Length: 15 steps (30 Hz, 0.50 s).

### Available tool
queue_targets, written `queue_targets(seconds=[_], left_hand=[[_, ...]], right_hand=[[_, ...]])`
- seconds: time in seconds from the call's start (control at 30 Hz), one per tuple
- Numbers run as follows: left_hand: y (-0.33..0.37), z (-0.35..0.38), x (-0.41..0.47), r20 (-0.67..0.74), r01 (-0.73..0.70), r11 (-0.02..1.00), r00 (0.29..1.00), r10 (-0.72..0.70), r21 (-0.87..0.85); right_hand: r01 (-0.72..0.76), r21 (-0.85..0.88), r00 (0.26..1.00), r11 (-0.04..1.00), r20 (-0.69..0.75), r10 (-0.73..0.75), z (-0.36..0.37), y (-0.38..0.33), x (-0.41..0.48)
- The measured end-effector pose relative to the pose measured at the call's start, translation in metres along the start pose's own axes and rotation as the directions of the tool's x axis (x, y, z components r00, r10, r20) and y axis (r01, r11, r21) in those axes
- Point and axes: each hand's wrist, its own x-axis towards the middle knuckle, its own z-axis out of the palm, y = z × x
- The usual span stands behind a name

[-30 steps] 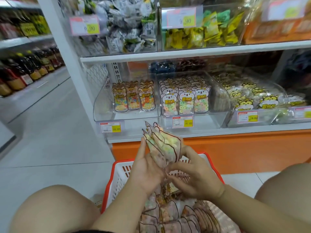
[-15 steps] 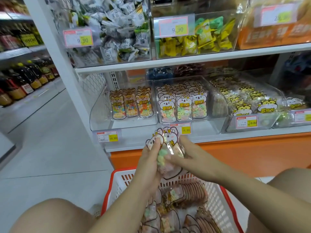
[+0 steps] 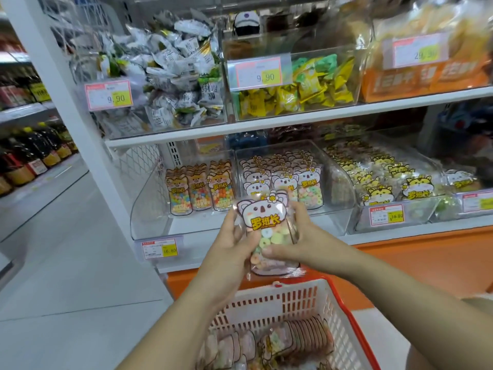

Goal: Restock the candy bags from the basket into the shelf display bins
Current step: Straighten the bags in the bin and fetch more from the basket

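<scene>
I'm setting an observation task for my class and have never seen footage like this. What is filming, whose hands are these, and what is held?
No machine here: a person wears a wide-angle camera on the head, so the picture looks forward and down at their own arms. The left hand and right hand both hold a koala candy bag, possibly several stacked, above a red-rimmed basket containing more bags. On the lower shelf ahead, a clear bin holds matching koala bags; the left bin holds orange animal-print ones.
</scene>
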Motion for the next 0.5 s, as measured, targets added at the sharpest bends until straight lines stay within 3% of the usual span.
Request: queue_targets(seconds=[0.13, 0.23, 0.37, 0.5], left_hand=[[0.032, 0.004, 0.043, 0.002, -0.161, 0.964, 0.986, 0.164, 0.212], [0.045, 0.009, 0.076, 0.014, -0.183, 0.950, 0.983, 0.185, 0.255], [0.055, 0.009, 0.113, -0.012, -0.100, 0.952, 0.994, 0.108, 0.291], [0.052, 0.001, 0.139, -0.016, -0.008, 0.900, 1.000, 0.016, 0.436]], right_hand=[[0.125, -0.134, 0.976, 0.983, -0.159, -0.146, -0.030, -0.026, 0.027], [0.156, -0.174, 0.947, 0.972, -0.254, -0.197, -0.047, -0.023, 0.050], [0.160, -0.176, 0.913, 0.971, -0.347, -0.213, -0.058, -0.008, 0.072], [0.068, -0.177, 0.924, 0.982, -0.360, -0.129, -0.068, 0.012, 0.094]])
